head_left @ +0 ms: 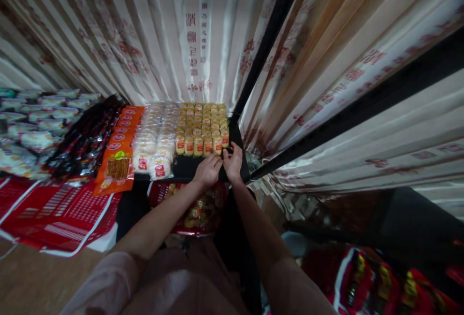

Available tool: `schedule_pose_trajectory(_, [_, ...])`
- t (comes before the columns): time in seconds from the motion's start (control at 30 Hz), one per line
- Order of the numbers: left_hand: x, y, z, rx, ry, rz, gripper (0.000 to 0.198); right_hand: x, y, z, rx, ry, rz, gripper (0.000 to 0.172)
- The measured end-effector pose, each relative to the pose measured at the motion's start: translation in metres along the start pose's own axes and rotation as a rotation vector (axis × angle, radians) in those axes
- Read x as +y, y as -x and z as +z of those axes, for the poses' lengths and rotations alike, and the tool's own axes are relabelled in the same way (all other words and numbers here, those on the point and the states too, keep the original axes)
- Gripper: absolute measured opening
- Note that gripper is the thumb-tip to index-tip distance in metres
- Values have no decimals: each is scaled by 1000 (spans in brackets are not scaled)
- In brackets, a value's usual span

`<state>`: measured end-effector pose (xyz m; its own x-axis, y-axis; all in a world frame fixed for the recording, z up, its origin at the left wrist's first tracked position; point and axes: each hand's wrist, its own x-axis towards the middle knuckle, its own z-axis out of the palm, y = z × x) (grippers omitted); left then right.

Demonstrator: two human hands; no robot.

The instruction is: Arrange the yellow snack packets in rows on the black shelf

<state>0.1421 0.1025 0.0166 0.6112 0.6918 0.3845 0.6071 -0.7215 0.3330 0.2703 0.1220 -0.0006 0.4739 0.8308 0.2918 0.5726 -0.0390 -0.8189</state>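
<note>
My left hand [207, 170] and my right hand [233, 161] meet at the front edge of a black shelf [188, 166], fingers curled, right below a block of small yellow packets [202, 126] set in rows. Both hands pinch at the nearest row of packets; what lies between the fingers is too small to make out. White round-cake packets [155, 136] lie just left of the yellow ones. A red bag of snacks [192, 208] rests under my forearms.
Orange snack packs [118, 153], dark packs [87, 138] and pale packets [32, 121] fill the shelf to the left. Red printed sheets [54, 213] hang below. Patterned curtains [203, 39] and a black pole [268, 44] stand behind. Red bags [369, 271] lie lower right.
</note>
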Motion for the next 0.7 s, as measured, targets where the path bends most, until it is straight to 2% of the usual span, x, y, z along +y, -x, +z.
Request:
schedule_pose_trajectory(0.13, [3,37,5,-59,47,4,25,-15,45,-4,52,-145,-9,32])
schedule_pose_trajectory(0.23, [3,68,14,-50,149,-67,24,-23,86,-2,-96,-241,-28,27])
schedule_pose_trajectory(0.3, [2,87,21,-25,216,-109,32,-25,107,0,-152,-190,-24,24])
schedule_pose_trajectory(0.43, [1,119,34,-138,231,-75,46,-25,130,3,-147,-99,34,23])
schedule_pose_trajectory(0.57, [3,139,48,-277,255,-161,53,-19,142,8,-182,-28,35,24])
schedule_pose_trajectory(0.63, [4,144,56,-314,306,-234,55,-12,146,13,-276,88,50,25])
schedule_pose_trajectory(0.7, [3,148,67,-323,362,-394,56,-1,149,20,-483,298,57,28])
